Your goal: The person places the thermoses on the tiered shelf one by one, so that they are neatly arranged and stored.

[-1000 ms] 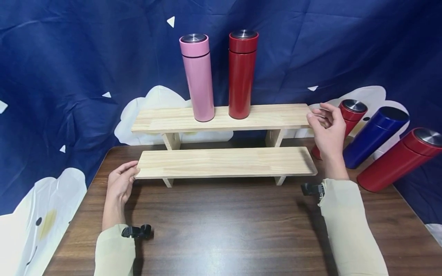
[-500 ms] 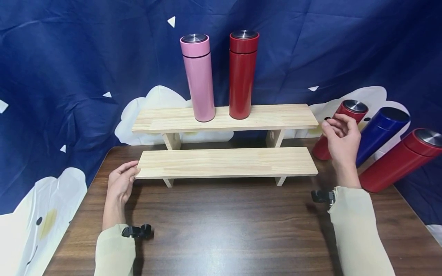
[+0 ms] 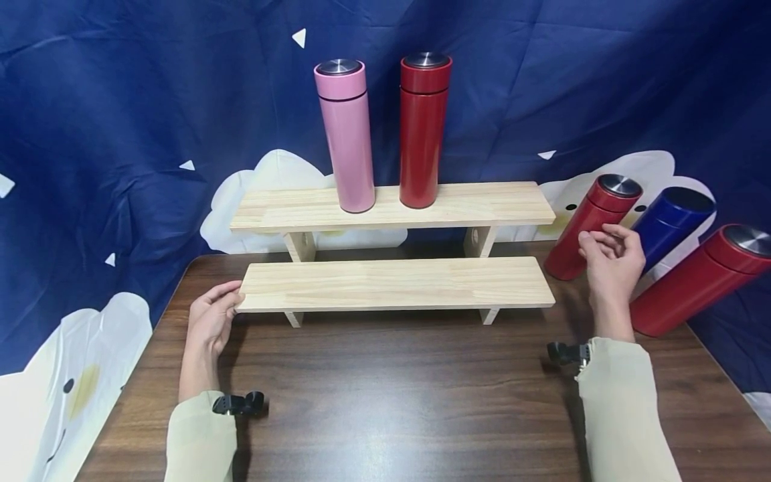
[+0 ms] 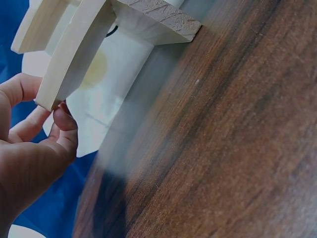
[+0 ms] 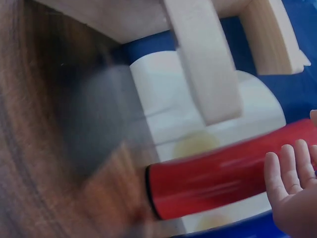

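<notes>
At the far left, blue cloth (image 3: 150, 87) printed with a white cloud shape hangs beside the brown desk (image 3: 385, 388). Next comes the left hand (image 3: 211, 318), its pale sleeve (image 3: 201, 438) bearing a small black device (image 3: 237, 404); its grip pinches the left end of the lower wooden shelf (image 3: 391, 284) (the left wrist view shows this from close by). That shelf runs across the desk on 2 visible supports, and behind it, higher up, is the upper wooden shelf (image 3: 470, 201). On the upper level 2 bottles stand upright and apart: the pink bottle (image 3: 346, 140), then the dark red bottle (image 3: 423, 134), each with a shiny metallic top. Just past the shelves' right ends, the nearer red bottle (image 3: 575, 234) rests on the desk, slanting rightward in the head view. The right hand (image 3: 613, 268) is just beside it, grip released, fingers loosely bent; I cannot tell whether a fingertip touches the bottle. Further right, the blue bottle (image 3: 671, 221) slants likewise, its lower part hidden by that hand, followed by the outermost red bottle (image 3: 693, 288).
</notes>
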Demonstrator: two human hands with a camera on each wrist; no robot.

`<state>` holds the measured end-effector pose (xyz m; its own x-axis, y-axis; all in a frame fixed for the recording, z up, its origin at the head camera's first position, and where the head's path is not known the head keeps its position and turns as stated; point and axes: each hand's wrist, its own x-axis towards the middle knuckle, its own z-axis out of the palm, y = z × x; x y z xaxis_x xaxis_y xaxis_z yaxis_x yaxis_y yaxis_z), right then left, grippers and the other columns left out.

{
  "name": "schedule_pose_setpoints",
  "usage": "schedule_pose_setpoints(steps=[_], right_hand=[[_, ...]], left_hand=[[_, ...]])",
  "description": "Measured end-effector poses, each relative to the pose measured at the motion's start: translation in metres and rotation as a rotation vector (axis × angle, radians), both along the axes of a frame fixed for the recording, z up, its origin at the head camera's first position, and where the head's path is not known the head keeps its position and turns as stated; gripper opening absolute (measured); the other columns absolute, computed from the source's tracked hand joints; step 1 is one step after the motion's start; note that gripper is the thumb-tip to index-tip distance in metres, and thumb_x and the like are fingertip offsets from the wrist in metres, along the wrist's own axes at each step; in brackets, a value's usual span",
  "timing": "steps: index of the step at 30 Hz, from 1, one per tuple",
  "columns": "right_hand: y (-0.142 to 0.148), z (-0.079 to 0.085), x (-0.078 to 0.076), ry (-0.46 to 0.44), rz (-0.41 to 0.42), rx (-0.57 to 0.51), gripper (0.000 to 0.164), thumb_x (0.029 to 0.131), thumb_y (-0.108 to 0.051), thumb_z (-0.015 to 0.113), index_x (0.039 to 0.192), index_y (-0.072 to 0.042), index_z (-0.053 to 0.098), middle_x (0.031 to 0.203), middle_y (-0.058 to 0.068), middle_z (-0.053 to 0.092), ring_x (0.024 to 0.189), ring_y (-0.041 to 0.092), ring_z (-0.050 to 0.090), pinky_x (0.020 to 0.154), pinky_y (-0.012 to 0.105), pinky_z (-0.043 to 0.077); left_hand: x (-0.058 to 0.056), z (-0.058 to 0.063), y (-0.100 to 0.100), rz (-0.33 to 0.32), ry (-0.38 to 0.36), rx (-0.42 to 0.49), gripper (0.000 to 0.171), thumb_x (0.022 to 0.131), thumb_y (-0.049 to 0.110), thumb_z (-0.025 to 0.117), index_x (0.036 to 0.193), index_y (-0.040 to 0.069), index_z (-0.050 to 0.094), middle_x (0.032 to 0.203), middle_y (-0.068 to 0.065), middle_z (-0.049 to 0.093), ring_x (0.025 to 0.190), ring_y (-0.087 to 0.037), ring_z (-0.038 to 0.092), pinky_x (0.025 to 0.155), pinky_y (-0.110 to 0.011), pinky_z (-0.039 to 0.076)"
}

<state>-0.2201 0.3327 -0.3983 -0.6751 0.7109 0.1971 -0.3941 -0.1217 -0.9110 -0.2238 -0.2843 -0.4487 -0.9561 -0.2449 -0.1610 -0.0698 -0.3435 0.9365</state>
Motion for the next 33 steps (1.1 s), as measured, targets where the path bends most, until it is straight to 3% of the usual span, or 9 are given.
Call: schedule_pose_setpoints(steps=[12,19,33], right_hand=[[0.009,-0.034,0.000,-0.163,-0.147,0.060,0.044,0.076,0.004,0.083,0.114,-0.009,0.065,0.106,0.002,0.063,0.087,0.009,0.063,0.079,0.014,0.051],[0.011,-0.054,-0.003,-0.241,-0.158,-0.007,0.053,0.074,0.003,0.086,0.119,-0.013,0.063,0.111,0.000,0.063,0.095,0.010,0.060,0.081,0.017,0.048],[0.010,-0.073,-0.017,-0.270,-0.145,-0.050,0.062,0.075,0.007,0.084,0.127,-0.015,0.060,0.125,0.001,0.059,0.115,0.016,0.057,0.093,0.022,0.048]], left_hand=[[-0.001,-0.002,-0.001,0.002,0.005,0.005,0.031,0.089,-0.020,0.054,0.095,0.004,0.074,0.089,-0.005,0.071,0.082,-0.012,0.066,0.068,-0.019,0.055],[0.000,-0.003,-0.001,0.002,-0.002,0.003,0.031,0.089,-0.020,0.055,0.095,0.004,0.074,0.089,-0.005,0.069,0.082,-0.012,0.065,0.069,-0.019,0.055],[0.000,-0.002,-0.001,-0.003,0.003,-0.002,0.030,0.089,-0.018,0.057,0.095,0.006,0.075,0.088,-0.004,0.070,0.081,-0.011,0.064,0.067,-0.018,0.054]])
